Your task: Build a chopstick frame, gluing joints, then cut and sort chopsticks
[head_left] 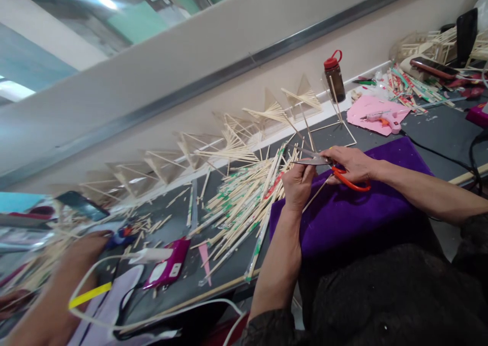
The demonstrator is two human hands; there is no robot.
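My right hand (348, 163) is closed round a pair of scissors with orange handles (356, 183); their metal blades (312, 159) point left and look parted. Close against the blades, my left hand (299, 186) has its fingers pinched together, and what lies between them is hidden. A thin wooden stick (315, 194) slants below both hands, over a purple cloth (354, 219) across my lap. Left of my left hand spreads a heap of wooden chopsticks (240, 198), some in printed wrappers.
Stick frameworks (232, 143) line the wall. A red-capped bottle (334, 76) stands behind; a pink glue gun (385, 120) lies right on pink paper. At left are a co-worker's arm (63, 280), a magenta power strip (168, 264) with a white cable, and a phone (82, 205).
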